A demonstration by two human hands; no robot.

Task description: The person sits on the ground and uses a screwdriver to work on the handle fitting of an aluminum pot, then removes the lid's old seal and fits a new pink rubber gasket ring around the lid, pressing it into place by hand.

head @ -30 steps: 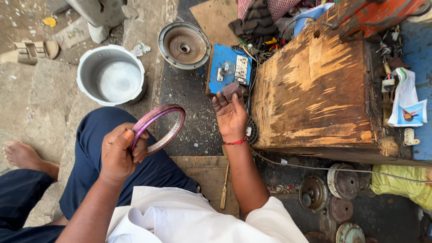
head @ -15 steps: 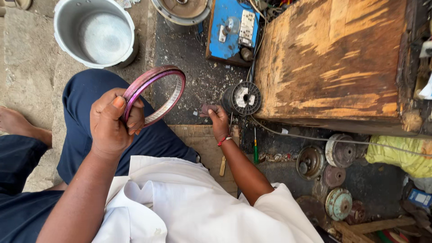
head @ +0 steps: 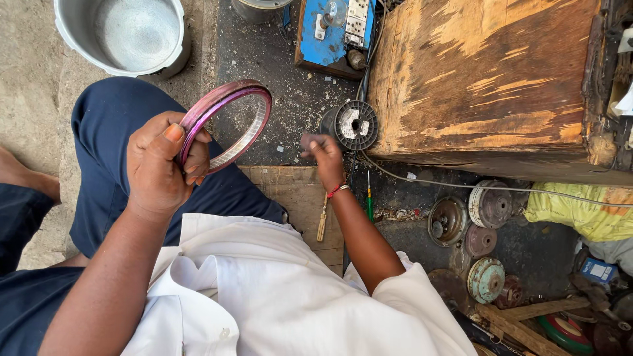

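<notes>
A thin purple-pink metal ring (head: 227, 125) is gripped at its lower left edge by the left hand (head: 161, 165), fingers curled tight around the rim, above the knee in dark blue trousers (head: 119, 132). A small dark flat piece (head: 308, 140) is pinched in the fingertips of the right hand (head: 326, 158), just beside a round black wire spool (head: 355, 125) on the gritty floor, near the worn wooden box (head: 488, 86).

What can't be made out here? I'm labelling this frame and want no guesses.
Head view:
- Small dark piece at the right hand: fingers cover it; kind unclear.
- Pink-purple metal ring: left hand hides its near arc.
- Grey metal bucket: cut off by top edge.
</notes>
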